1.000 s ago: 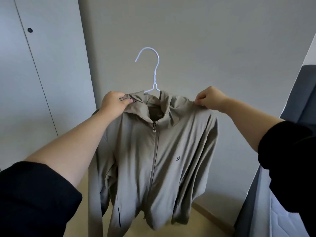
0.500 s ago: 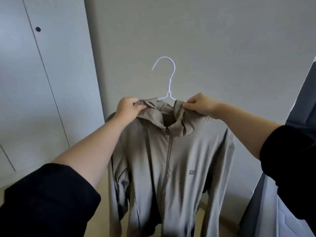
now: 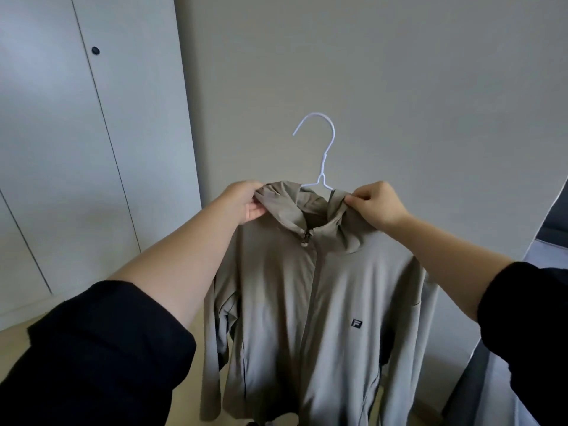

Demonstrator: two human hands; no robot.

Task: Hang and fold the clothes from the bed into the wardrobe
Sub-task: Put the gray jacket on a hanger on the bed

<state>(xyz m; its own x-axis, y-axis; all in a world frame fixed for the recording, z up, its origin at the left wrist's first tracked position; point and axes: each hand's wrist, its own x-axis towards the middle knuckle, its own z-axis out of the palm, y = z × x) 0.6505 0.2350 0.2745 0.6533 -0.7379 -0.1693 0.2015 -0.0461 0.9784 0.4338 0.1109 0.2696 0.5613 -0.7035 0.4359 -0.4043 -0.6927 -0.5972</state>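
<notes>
From the head camera we see a beige jacket [image 3: 307, 302] held up in the air in front of a plain wall [image 3: 384, 72], facing us with its zip closed nearly to the top and the zip pull [image 3: 305, 241] hanging just under the collar. It sits on a thin white hanger [image 3: 322, 149], whose hook rises free above the collar and curves to the left, caught on nothing. The left hand [image 3: 242, 201] grips the left side of the collar, its fingers [image 3: 255, 212] curled under the bunched fabric with the thumb over it. The right hand [image 3: 378, 207] pinches the right side of the collar, thumb and fingers [image 3: 356, 198] closed tight on a fold of cloth. Both forearms are bare and reach out from black sleeves [image 3: 92, 348] near us. The jacket's body hangs straight down between the arms, its own sleeves dangling at either side, and a small dark logo [image 3: 356, 323] shows on the chest at the right. We cannot see the hem, which runs out of the bottom of the picture. At far left stand the shut wardrobe doors [image 3: 61, 149], pale, with a small dark knob [image 3: 95, 50] on one. A strip of light floor [image 3: 15, 330] shows under them. At the right edge we make out part of the bed [image 3: 491, 395], grey, well apart from the jacket.
</notes>
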